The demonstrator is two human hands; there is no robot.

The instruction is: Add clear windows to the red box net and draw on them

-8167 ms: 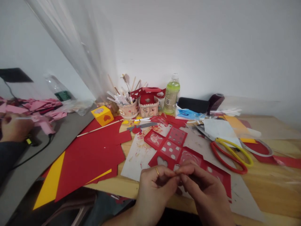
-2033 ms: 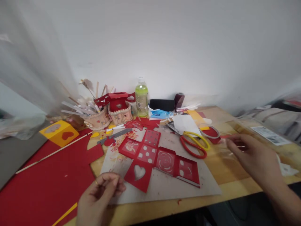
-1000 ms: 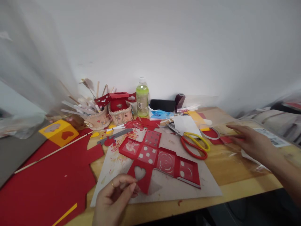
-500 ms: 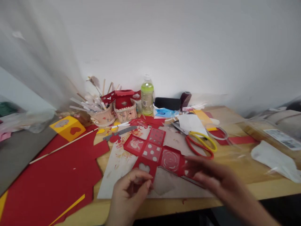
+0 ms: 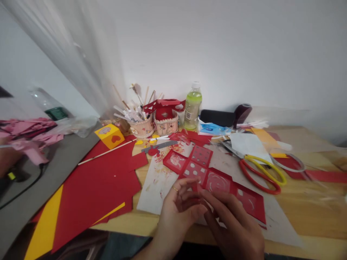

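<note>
Red card cut-out (image 5: 199,169) lies unfolded on a white sheet (image 5: 151,196) on the wooden surface (image 5: 306,206), 5 of its patterned panels in our view, its near part covered by our hands. Our left hand (image 5: 180,211) and right hand (image 5: 234,224) come together there, fingers bent and drawn narrow, a bit of red showing between them; we cannot tell whether they grip it. To our right, scissors (image 5: 244,159) with red and yellow handles lie near the cut-out. To our left are red sheets (image 5: 100,184), a yellow box (image 5: 108,137) and, farther off, a pink glue gun (image 5: 34,150) by another person's blurred hand (image 5: 5,159). Behind, we see 2 pink pots (image 5: 142,128) and a bottle (image 5: 193,106) of green liquid
</note>
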